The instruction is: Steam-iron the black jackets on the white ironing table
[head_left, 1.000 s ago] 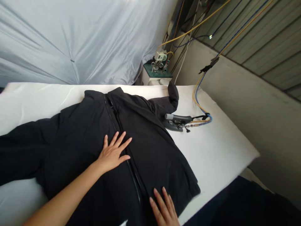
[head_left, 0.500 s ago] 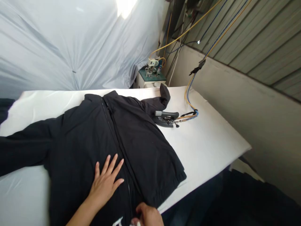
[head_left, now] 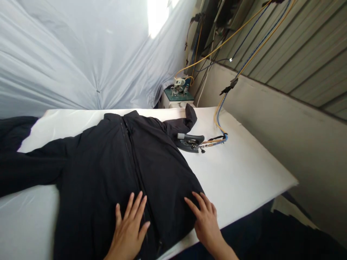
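A black zip-front jacket (head_left: pixel 100 173) lies spread on the white table, its collar toward the far edge and its sleeves out to the sides. My left hand (head_left: pixel 129 225) rests flat on the front, fingers spread, just left of the zip (head_left: pixel 135 159). Over the lower right side of the jacket, near its edge, is my right hand (head_left: pixel 205 216), fingers stretched out and holding nothing. Beside the right sleeve a steam iron (head_left: pixel 190 142) sits on the table.
Blue and yellow hoses (head_left: pixel 225 108) run from the iron up toward the ceiling. The white table (head_left: pixel 238 169) stands by a pale wall (head_left: pixel 271 104). Dark cloth (head_left: pixel 20 130) lies at the far left. Behind the table is a small green-topped unit (head_left: pixel 177 93).
My right hand has left the jacket's bottom near the zip and moved up and right, its fingers opening out. The left hand stays flat on the jacket. The view has shifted slightly.
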Demonstrator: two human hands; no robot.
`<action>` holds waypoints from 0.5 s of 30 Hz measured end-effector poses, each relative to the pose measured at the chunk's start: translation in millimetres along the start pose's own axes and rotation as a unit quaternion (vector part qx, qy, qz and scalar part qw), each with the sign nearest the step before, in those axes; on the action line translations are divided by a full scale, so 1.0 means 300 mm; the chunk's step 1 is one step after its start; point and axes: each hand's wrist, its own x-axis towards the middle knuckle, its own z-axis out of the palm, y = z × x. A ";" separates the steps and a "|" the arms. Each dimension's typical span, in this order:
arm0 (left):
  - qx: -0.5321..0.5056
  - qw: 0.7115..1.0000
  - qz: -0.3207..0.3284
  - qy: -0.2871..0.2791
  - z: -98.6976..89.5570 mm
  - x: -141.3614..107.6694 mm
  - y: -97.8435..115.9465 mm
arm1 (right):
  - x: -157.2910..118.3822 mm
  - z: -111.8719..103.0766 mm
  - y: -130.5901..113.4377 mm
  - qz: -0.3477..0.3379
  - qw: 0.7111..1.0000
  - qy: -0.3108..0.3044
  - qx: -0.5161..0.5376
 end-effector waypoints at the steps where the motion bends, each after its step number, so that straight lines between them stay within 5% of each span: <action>1: 0.001 1.000 0.003 -0.004 0.019 -0.029 0.015 | 0.005 0.010 0.023 -0.026 0.999 0.001 -0.022; 6: 0.025 0.998 -0.034 0.042 0.089 -0.061 0.063 | 0.062 0.048 0.035 -0.162 0.985 -0.050 -0.025; 15: -0.007 0.990 -0.115 0.075 0.042 0.038 0.134 | 0.054 -0.055 0.018 -0.156 0.977 -0.142 0.028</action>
